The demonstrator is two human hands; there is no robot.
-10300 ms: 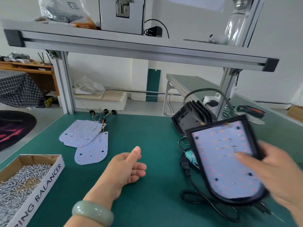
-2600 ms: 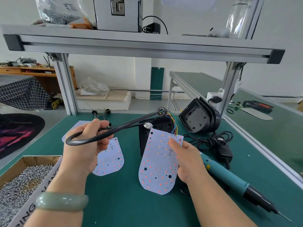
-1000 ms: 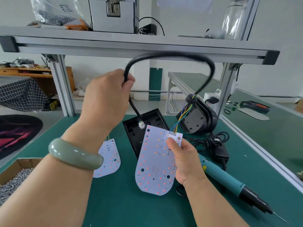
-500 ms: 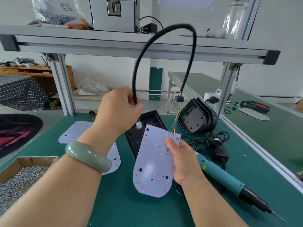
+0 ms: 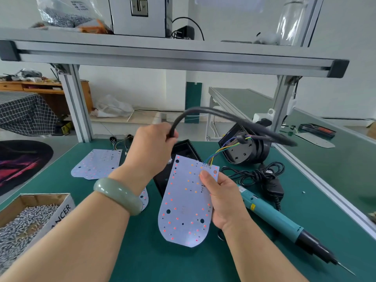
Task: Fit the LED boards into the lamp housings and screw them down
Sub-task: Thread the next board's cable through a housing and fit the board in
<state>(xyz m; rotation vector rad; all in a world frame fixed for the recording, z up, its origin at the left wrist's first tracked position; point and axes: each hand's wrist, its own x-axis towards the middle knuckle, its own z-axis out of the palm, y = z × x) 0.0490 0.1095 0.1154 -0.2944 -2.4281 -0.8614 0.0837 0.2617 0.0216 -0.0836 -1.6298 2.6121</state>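
Here, at mid-frame, my left hand (image 5: pixel 150 151) curls round the black cable (image 5: pixel 203 110) and holds it high, I judge to spare the wires (image 5: pixel 220 151); my right hand (image 5: pixel 221 200) pinches the LED board (image 5: pixel 187 202), lower centre, before the open housing (image 5: pixel 184 148).

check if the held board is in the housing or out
Out. The right hand pinches the board in front of the black housing, which lies on the table behind it.

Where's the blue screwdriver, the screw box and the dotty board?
screwdriver (image 5: pixel 271 216): head view, teal handle.
screw box (image 5: pixel 61 212): head view, printed side wall.
LED board (image 5: pixel 184 202): head view, white middle.
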